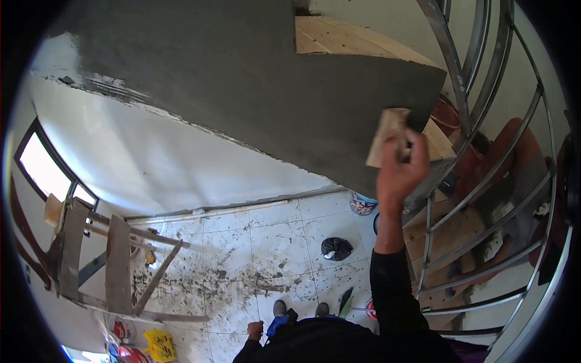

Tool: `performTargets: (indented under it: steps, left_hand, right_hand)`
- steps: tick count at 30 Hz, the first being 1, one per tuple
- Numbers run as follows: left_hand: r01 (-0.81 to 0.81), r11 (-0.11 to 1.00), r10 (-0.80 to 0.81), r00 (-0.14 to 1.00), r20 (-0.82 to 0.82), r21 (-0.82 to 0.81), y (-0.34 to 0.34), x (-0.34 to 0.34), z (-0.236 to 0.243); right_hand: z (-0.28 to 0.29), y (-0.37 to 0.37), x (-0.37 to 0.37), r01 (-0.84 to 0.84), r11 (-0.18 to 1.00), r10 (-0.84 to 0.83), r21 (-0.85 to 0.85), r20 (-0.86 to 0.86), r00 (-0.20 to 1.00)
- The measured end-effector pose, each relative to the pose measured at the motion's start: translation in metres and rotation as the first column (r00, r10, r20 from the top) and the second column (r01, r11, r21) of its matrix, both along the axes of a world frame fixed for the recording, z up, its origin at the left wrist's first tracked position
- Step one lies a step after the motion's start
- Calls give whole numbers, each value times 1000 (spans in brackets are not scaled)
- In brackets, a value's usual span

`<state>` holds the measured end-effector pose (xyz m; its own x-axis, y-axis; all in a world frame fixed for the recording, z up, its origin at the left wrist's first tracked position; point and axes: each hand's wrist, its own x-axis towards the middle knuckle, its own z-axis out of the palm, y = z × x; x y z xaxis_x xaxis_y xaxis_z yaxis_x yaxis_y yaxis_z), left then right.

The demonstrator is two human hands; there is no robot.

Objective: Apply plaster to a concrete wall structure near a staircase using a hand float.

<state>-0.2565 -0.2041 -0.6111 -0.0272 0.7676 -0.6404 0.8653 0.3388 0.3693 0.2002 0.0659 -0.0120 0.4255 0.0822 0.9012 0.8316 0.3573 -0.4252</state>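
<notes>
My right hand (pixel 402 166) is closed round the grip of a wooden float (pixel 387 136). The float's flat board lies against the grey plaster (pixel 260 103) on the side of a staircase, near its right end. This plaster looks damp and mostly smooth, with a rougher streaked patch towards the far left. Low in the picture, beside my body, my left hand (pixel 255 330) is curled into a fist, away from the wall. Nothing shows in it.
Curved metal railings (pixel 514 145) rise on the right, beside wooden steps (pixel 351 36). A trestle scaffold (pixel 118 266) stands at left. On the splattered tile floor (pixel 230 272) are a black plastic bag (pixel 336 248), a bucket (pixel 363 204) and a yellow bag (pixel 159 346).
</notes>
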Motion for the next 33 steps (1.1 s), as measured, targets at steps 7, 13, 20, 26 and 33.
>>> performTargets:
  steps: [7, 13, 20, 26, 33]
  left_hand:
    - [164, 985, -170, 974, -149, -54, -9, -68, 6]
    - [-635, 768, 627, 724, 287, -78, 30, -80, -5]
    - [-538, 836, 542, 781, 310, -108, 71, -105, -5]
    - [-454, 891, 441, 854, 277, -21, 80, -137, -8]
    - [-435, 807, 590, 634, 500, -400, 102, -104, 38]
  right_hand:
    - [21, -4, -57, -6, 999, 10, -39, 106, 994]
    - [-9, -9, -57, -52, 999, 50, 5, -370, 928]
    - [-36, -5, -103, 76, 992, -62, -98, 138, 988]
    - [-12, 5, -117, 46, 993, -50, -109, -35, 998]
    - [-167, -62, -180, -134, 890, 164, -435, 32, 986]
